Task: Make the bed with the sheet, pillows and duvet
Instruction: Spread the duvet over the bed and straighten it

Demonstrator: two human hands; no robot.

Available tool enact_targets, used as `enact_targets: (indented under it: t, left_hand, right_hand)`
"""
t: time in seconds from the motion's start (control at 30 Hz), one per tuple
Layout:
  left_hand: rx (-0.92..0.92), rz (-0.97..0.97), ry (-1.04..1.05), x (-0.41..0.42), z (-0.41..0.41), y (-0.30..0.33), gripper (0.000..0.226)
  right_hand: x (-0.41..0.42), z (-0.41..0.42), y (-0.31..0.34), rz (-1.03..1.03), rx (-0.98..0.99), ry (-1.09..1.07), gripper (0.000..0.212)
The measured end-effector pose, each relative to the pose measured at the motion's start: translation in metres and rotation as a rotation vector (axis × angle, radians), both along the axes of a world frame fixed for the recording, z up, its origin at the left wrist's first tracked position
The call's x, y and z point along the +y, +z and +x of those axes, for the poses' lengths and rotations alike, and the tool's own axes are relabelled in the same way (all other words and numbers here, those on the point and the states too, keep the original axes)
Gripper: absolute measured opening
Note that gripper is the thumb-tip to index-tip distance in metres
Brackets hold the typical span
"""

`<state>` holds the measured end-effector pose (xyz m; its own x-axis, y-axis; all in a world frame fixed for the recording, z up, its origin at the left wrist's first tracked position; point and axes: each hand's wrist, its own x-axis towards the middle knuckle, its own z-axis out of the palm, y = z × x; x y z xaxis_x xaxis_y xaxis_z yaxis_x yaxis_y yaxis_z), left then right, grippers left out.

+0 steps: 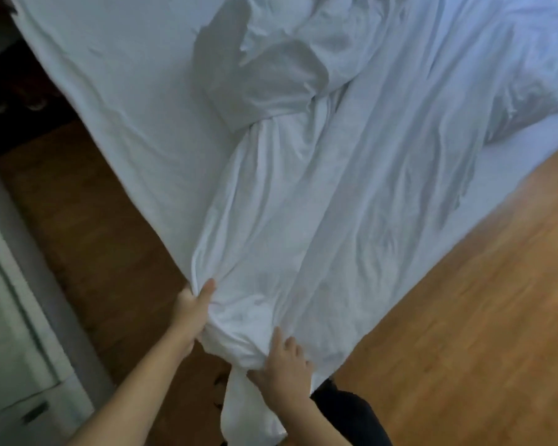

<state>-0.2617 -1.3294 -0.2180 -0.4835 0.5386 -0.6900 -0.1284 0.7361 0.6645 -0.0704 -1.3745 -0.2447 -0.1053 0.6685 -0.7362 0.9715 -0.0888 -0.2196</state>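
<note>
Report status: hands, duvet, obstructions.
Both hands gripping: left hand, right hand on duvet corner. Duvet bunched, twisted across bed. Nothing blocking.

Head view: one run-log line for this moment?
left hand: grips duvet corner | right hand: grips same corner | duvet: bunched on bed | pillow: on mattress

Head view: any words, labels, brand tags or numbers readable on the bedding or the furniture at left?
None readable. The white duvet, the sheet and the pale furniture at left show no print or tag. A small dark mark low on the furniture is too blurred to tell whether it is text.
</note>
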Motion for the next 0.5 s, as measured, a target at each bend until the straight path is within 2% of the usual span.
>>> enact_targets:
  t: [0.07, 0.1, 0.2, 0.3, 0.4, 0.5]
  left_hand:
    - [0.034, -0.027, -0.004, 0.011, 0.005, -0.014, 0.028]
    - [0.071, -0.058, -0.006, 0.017, 0.006, -0.021, 0.028]
    - [0.232, -0.18, -0.066, 0.026, 0.004, -0.039, 0.046]
    - [0.486, -0.28, -0.231, 0.027, 0.0, -0.042, 0.073]
    - [0.625, -0.22, -0.375, 0.037, -0.002, -0.029, 0.082]
    - [0.619, -0.087, -0.497, 0.062, -0.008, -0.024, 0.073]
  right_hand:
    - [0.005, 0.01, -0.005, -0.126, 0.007, -0.065, 0.11]
    - [0.008, 0.015, -0.008, -0.16, 0.025, -0.09, 0.11]
    - [0.019, 0.029, -0.019, -0.199, 0.109, -0.17, 0.079]
    - [0.032, 0.032, -0.025, -0.217, 0.136, -0.245, 0.06]
    - [0.046, 0.019, -0.022, -0.045, 0.196, -0.376, 0.048]
    - [0.07, -0.006, -0.011, 0.19, 0.334, -0.474, 0.038]
